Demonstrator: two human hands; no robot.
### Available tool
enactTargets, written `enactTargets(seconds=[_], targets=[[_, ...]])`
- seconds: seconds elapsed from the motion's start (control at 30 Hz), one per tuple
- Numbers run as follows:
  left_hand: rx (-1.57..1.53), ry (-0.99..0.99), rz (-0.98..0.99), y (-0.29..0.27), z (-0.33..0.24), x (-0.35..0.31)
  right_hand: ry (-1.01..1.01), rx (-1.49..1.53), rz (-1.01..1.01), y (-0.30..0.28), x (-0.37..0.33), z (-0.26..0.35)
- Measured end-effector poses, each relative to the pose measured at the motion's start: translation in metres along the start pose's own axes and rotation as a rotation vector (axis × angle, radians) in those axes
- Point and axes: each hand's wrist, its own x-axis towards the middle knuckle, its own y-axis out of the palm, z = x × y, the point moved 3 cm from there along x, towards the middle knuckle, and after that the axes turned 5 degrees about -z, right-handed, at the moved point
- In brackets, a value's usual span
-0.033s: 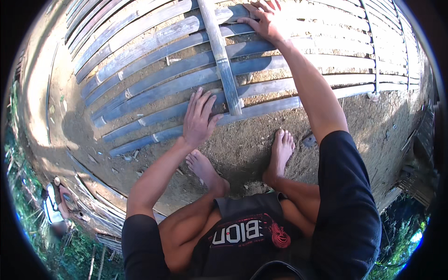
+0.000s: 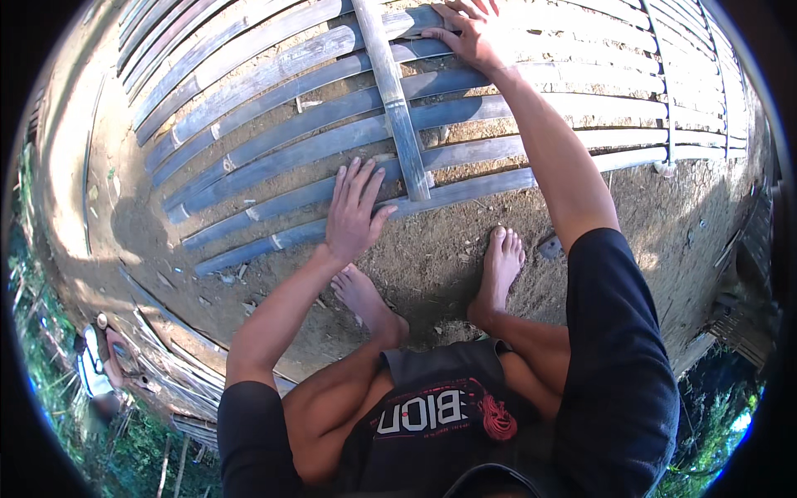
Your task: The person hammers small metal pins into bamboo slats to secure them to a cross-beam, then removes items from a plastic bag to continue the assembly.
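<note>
Several long split bamboo slats (image 2: 315,149) lie side by side on dirt ground, crossed by one upright bamboo strip (image 2: 397,108) woven through them. My left hand (image 2: 353,212) lies flat with spread fingers on the two nearest slats, just left of the strip's lower end. With the arm stretched out, my right hand (image 2: 466,35) rests on a far slat just right of the strip, fingers apart and holding nothing. I am squatting, and my bare feet (image 2: 501,270) stand on the soil just before the nearest slat.
A thin second cross strip (image 2: 658,91) runs through the slats at the far right. A small dark flat object (image 2: 550,246) lies beside my right foot. More bamboo pieces (image 2: 178,407) and greenery lie at the lower left, and stacked wood (image 2: 739,328) at the right.
</note>
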Motion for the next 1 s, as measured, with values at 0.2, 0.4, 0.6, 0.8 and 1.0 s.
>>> enactTargets(seconds=[0.2,0.4,0.6,0.8,1.0], targets=[[0.134,-0.118,-0.072,0.001,0.005,0.004,0.004,-0.183,0.096,0.008,0.008,0.025],[0.153,-0.123,-0.104,0.008,-0.009,0.018,0.36,0.084,0.429,-0.015,0.018,0.005],[0.143,-0.144,-0.073,0.003,0.007,0.005,-0.001,-0.005,0.607,-0.141,-0.066,0.059],[0.129,-0.1,-0.007,0.008,0.008,0.01,0.486,-0.145,0.956,-0.367,-0.245,0.117],[0.15,-0.068,0.089,0.0,0.007,0.01,1.251,-0.289,0.644,-0.446,-0.384,0.164]])
